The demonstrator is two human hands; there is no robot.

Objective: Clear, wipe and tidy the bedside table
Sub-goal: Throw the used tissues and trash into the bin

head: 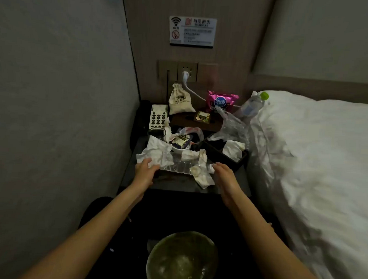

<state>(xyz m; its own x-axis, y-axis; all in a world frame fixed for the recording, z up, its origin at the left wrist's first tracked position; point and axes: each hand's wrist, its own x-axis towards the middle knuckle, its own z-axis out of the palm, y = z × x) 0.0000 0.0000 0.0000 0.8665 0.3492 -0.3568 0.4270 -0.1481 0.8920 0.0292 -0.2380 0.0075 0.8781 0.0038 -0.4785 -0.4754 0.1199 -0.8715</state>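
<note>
The dark bedside table (134, 177) is covered in litter. At its front edge lies a clear plastic tray (181, 166) among crumpled white tissues (157, 151). My left hand (145, 169) touches the tray's left end and my right hand (223, 175) its right end, both with fingers fairly straight. Behind the tray stands a white cup (179, 146) stuffed with wrappers. A black tray (220, 155) to the right holds another tissue (232, 149). Further back sit a cloth pouch (178, 101), a pink snack bag (221, 100), a clear plastic bag (232, 126) and a water bottle (252, 104).
A phone with a keypad (157, 116) sits at the table's back left, under a wall socket (186, 72) with a white plug and cable. The bed (316, 157) with white sheets lies close on the right. A round bin (182, 259) with a liner stands on the floor below.
</note>
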